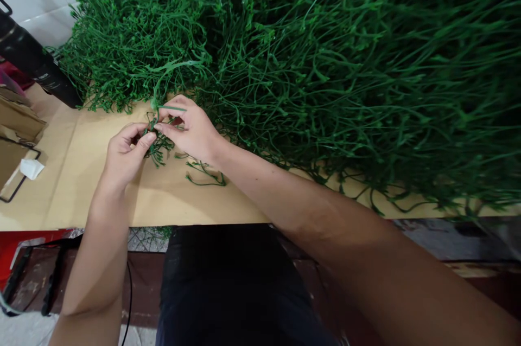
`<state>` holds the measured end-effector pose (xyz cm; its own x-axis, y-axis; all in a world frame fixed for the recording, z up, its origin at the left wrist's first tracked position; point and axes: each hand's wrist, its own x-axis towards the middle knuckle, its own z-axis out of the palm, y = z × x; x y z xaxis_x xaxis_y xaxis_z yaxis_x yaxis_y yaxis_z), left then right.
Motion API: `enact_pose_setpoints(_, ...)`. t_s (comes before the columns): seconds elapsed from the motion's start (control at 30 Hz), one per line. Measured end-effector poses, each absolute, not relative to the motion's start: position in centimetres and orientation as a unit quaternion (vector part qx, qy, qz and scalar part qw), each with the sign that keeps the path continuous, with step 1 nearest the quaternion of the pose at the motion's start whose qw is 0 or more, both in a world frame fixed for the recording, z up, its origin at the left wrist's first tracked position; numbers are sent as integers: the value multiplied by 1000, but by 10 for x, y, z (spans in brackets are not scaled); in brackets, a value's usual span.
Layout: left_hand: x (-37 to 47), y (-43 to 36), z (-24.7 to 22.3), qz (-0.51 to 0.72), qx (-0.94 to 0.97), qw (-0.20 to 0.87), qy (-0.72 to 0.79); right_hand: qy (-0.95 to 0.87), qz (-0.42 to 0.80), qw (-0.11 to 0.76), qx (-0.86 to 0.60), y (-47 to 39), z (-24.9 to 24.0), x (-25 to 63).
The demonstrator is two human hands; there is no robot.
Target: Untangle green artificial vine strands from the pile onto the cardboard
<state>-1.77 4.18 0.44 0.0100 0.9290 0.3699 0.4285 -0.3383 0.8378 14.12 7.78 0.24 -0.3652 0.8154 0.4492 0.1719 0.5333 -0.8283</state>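
My left hand (129, 152) pinches a small bunch of green plastic stems (158, 151) between thumb and fingers, low over the tabletop. Touching it from the right, my right hand (189, 126) has thumb and forefinger closed on a green stem at the top of the same bunch. A thin green strip lies across the right fingers. Just beyond both hands rises a large heap of green artificial stems (277, 64). A few loose sprigs (207, 175) rest on the table under my right wrist.
The pale wooden table (93, 172) ends at a near edge above my dark-clothed legs. At the left stand a black bottle (40, 61) and a cardboard box (18, 118), with a white scrap (31, 168) nearby. A red object (24, 240) is below the table.
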Motion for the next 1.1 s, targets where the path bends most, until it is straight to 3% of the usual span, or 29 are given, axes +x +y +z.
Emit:
enact_pose_setpoints(0.27,-16,40,11,496,651,239,523,-765,330,445,-329,78,8,146)
enact_pose_setpoints(0.7,-25,42,7,502,669,179,519,-711,496,387,-314,73,18,141)
enact_pose_setpoints(0.93,-15,41,6,505,614,231,561,-733,443,373,-359,67,13,138)
enact_pose_setpoints(1.1,-21,47,5,501,610,164,592,-762,386,385,-350,50,18,139)
